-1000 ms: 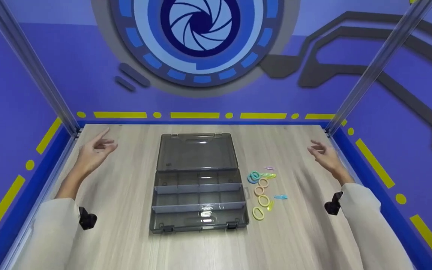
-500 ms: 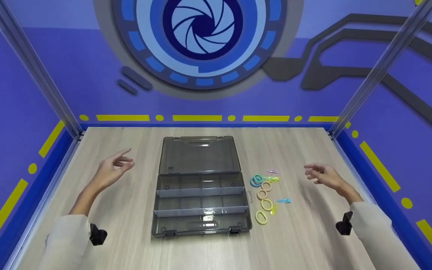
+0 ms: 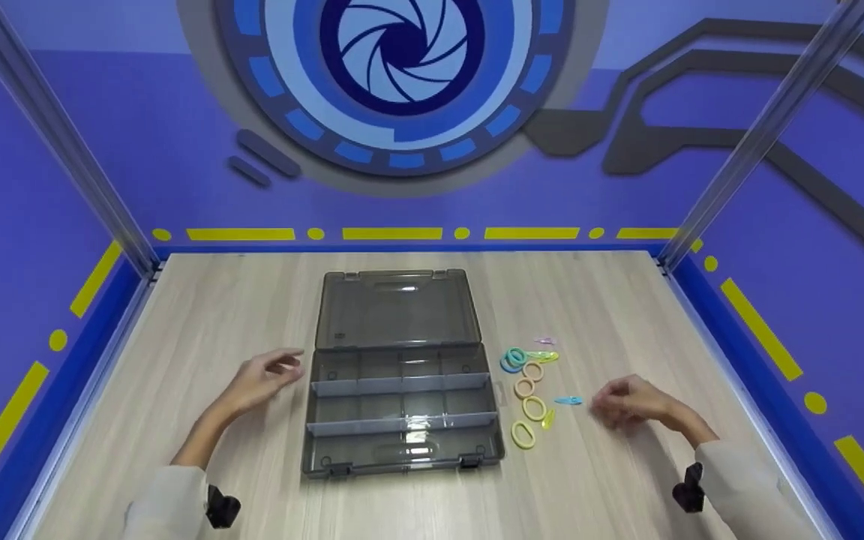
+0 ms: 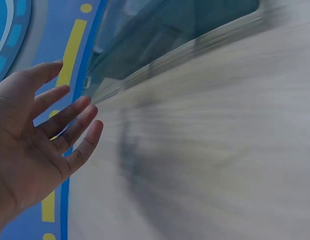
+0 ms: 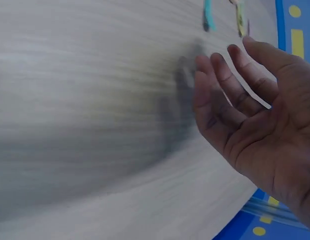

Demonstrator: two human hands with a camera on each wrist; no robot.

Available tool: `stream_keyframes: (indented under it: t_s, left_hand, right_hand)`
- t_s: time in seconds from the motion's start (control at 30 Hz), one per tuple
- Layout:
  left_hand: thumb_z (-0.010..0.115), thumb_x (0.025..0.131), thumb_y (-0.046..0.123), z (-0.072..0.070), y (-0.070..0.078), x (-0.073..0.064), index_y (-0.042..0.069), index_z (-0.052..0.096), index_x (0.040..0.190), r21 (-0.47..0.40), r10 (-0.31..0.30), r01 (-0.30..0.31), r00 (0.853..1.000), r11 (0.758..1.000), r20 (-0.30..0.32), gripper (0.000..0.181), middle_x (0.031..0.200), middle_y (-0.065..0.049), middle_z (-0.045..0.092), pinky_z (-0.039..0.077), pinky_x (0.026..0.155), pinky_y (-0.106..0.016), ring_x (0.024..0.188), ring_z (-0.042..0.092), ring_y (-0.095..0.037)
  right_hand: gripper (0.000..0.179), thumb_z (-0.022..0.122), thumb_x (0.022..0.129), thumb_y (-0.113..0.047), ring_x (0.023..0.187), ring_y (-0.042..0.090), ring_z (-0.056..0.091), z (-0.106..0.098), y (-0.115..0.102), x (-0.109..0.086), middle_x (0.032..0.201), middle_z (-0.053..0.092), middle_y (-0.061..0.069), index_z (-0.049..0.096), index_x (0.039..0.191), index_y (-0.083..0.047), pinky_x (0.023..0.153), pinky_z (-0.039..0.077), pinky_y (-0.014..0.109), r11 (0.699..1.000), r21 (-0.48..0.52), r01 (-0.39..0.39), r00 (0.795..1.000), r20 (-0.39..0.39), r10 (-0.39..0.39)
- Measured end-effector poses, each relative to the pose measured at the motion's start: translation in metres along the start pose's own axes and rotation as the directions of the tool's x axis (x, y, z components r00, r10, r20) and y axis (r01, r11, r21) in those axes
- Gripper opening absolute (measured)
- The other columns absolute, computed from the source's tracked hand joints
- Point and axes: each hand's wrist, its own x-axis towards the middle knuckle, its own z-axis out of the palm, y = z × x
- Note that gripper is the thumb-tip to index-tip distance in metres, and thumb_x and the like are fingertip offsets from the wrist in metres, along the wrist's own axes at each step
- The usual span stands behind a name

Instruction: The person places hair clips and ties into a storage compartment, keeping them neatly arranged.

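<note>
A smoky clear plastic organizer box (image 3: pixel 402 442) lies with its lid (image 3: pixel 398 311) folded back on the table; no items show in its compartments. My left hand (image 3: pixel 263 381) hovers just left of the box, fingers loosely bent and holding nothing; the left wrist view shows its palm (image 4: pixel 30 135). Right of the box lie several hair ties: a teal one (image 3: pixel 515 348), peach ones and yellow ones (image 3: pixel 523 445). Hair clips lie among them, with a blue hair clip (image 3: pixel 568 400) nearest my right hand (image 3: pixel 634 403). That hand is blurred, relaxed and holds nothing.
The wooden table (image 3: pixel 237 292) is bounded by blue printed walls (image 3: pixel 372 206) at the back and sides. Metal posts (image 3: pixel 747 150) stand at the rear corners. A yellow hair clip (image 3: pixel 548 418) and a purple hair clip (image 3: pixel 544 341) lie near the hair ties.
My left hand has moved right and nearer, up to the box's side. My right hand has come nearer and slightly left, beside the blue hair clip. The box and hair items stay put.
</note>
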Motion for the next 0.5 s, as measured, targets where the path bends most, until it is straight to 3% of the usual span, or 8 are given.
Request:
stream_keyframes:
  t_s: [0.1,0.23,0.5]
  left_hand:
    - [0.065,0.101,0.018,0.013,-0.005,-0.005,-0.006,0.053,0.142,-0.058,-0.030,0.032,0.998,0.998,0.047,0.049,0.127,-0.028,0.064,0.061,0.081,-0.040,0.112,0.066,-0.038]
    - [0.065,0.101,0.021,0.024,-0.008,-0.007,-0.005,0.046,0.148,-0.143,-0.048,0.057,0.997,0.988,0.065,0.057,0.132,-0.029,0.061,0.061,0.081,-0.042,0.114,0.065,-0.036]
    - [0.065,0.101,0.019,0.028,-0.007,-0.010,-0.004,0.038,0.153,-0.194,-0.074,0.091,0.993,0.977,0.090,0.063,0.138,-0.031,0.056,0.058,0.080,-0.035,0.112,0.064,-0.030]
  right_hand:
    - [0.032,0.061,0.103,-0.021,0.082,0.019,0.071,0.011,0.002,-0.002,0.097,0.074,0.013,0.067,0.116,0.008,0.068,0.060,0.030,1.000,0.023,-0.019,0.997,0.073,0.017]
    - [0.032,0.060,0.104,-0.020,0.079,0.016,0.072,0.023,0.001,-0.003,0.093,0.074,0.010,0.067,0.115,0.009,0.066,0.060,0.028,0.997,0.070,-0.025,0.996,0.092,0.019]
    - [0.028,0.059,0.103,-0.015,0.075,0.015,0.068,0.042,-0.002,0.000,0.089,0.071,0.011,0.065,0.113,0.011,0.062,0.057,0.027,0.996,0.086,0.016,1.000,-0.019,-0.015]
